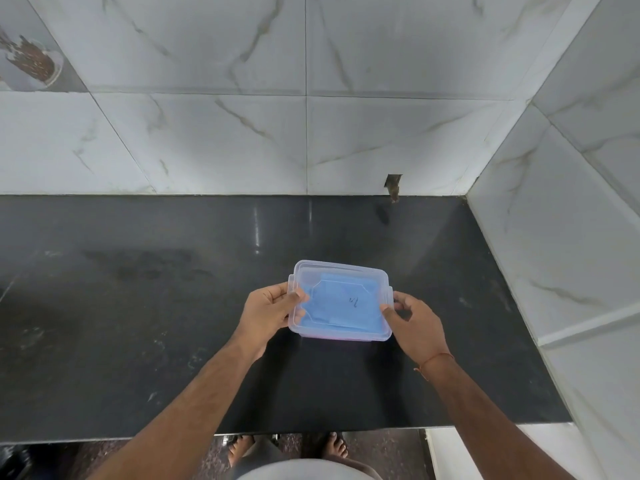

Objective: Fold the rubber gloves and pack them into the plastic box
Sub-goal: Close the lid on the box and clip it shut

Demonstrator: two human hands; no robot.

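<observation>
gripping the lidded plastic box (341, 299) at its 9 o'clock edge, left hand (268, 315); right hand (414, 323) pinches at 3 o'clock; blue gloves (346, 304) inside, above the bench (138, 306).

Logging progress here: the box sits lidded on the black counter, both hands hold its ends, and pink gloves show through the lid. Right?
Not quite: the head view shows blue gloves through the lid, not pink. The rest stands: the box sits lidded on the black counter, left hand and right hand at its ends.
</observation>
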